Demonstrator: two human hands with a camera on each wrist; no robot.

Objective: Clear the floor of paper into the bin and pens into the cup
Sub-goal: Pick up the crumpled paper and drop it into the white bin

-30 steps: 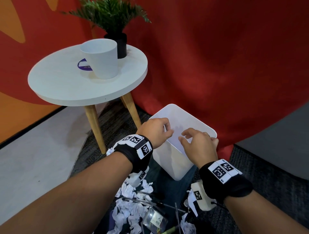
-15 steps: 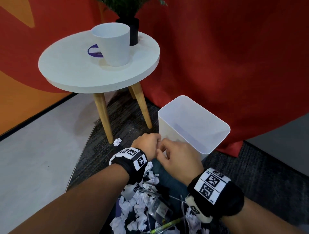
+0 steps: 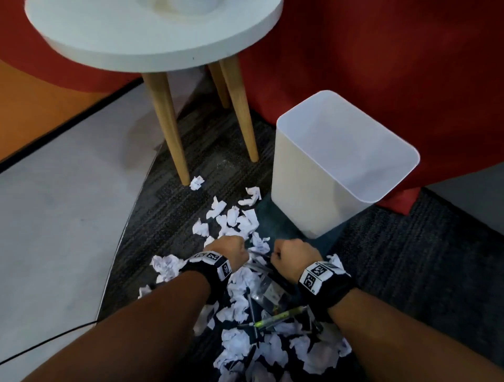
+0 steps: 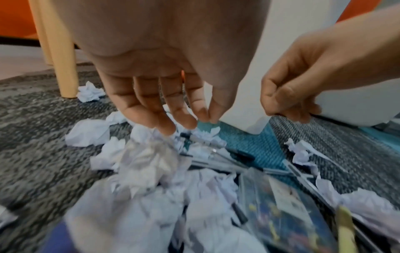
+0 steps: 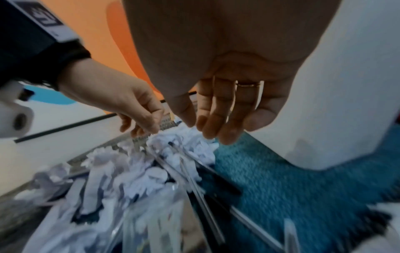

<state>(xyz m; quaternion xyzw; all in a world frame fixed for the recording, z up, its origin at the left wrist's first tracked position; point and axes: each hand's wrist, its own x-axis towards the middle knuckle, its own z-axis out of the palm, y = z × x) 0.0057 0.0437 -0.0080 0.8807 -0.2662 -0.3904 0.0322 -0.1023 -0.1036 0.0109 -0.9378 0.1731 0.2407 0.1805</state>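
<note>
Crumpled white paper (image 3: pixel 237 220) lies in a heap on the dark carpet, mixed with several pens, one of them yellow-green (image 3: pixel 275 319). The white bin (image 3: pixel 308 196) stands upright just right of the heap. My left hand (image 3: pixel 231 252) and right hand (image 3: pixel 289 255) hang side by side low over the pile. In the left wrist view the left hand (image 4: pixel 188 123) has loose fingers just above a paper ball (image 4: pixel 149 154) and holds nothing. The right hand (image 5: pixel 207 130) hangs loosely curled and empty above clear pens (image 5: pixel 190 171). Only the cup's base (image 3: pixel 180 3) shows at the top edge.
A round white table (image 3: pixel 163 51) on wooden legs (image 3: pixel 169 128) stands behind the pile. A red curtain (image 3: pixel 381 54) hangs behind the bin. A clear plastic packet (image 3: pixel 268 291) lies among the pens. A black cable (image 3: pixel 54 338) runs over the grey floor at left.
Both hands have come down from the bin's rim to just above the paper heap. The head view has tilted down, so the cup and plant have left the picture.
</note>
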